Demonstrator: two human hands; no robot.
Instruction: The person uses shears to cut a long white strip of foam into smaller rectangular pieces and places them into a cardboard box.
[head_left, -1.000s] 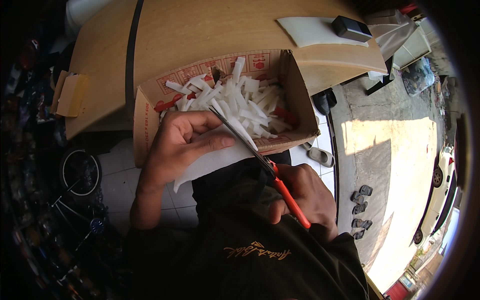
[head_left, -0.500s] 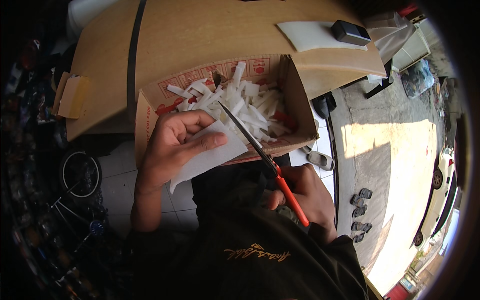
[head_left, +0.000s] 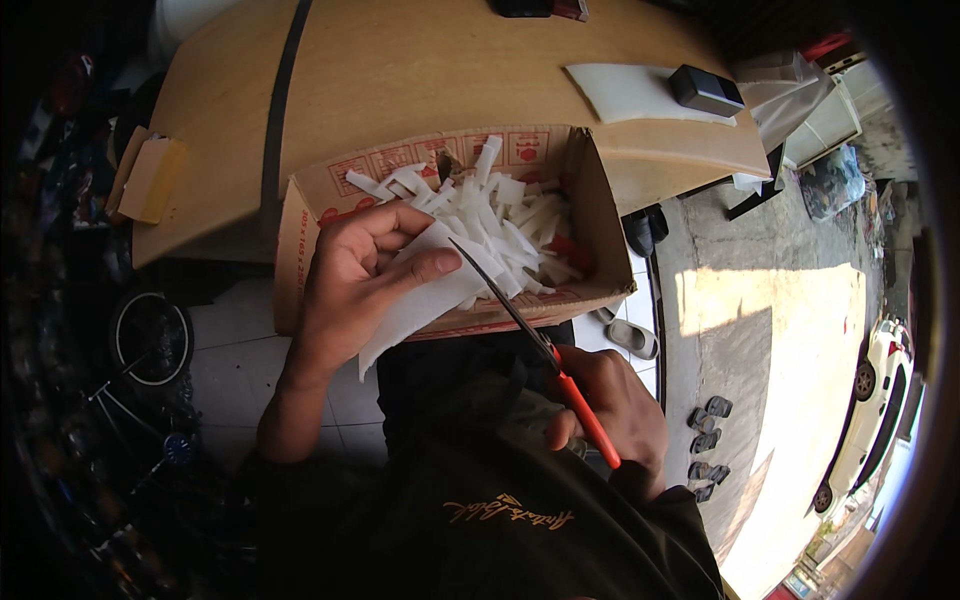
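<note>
My left hand (head_left: 365, 280) pinches a soft white sheet (head_left: 425, 295) between thumb and fingers, over the near side of a cardboard box (head_left: 455, 322). The sheet's lower corner hangs down toward my lap. My right hand (head_left: 615, 410) is closed round the orange handle of a pair of scissors (head_left: 515, 318). Their dark blades point up and left along the sheet's right edge and look nearly together; whether they touch the sheet I cannot tell. Inside the box lies a loose heap of cut white strips (head_left: 490, 215).
Behind the box is a tan table (head_left: 420, 70) crossed by a black strap (head_left: 275, 130). On it are a white sheet piece (head_left: 610, 95) under a dark boxy device (head_left: 706, 90), and a small open carton (head_left: 150, 180). Sandals (head_left: 632, 340) lie on the floor at right; a bicycle wheel (head_left: 150, 340) stands at left.
The whole view has shifted slightly, so the box and table sit lower. The scissors' tip has drawn back a little toward me along the sheet's edge. Both hands keep their holds.
</note>
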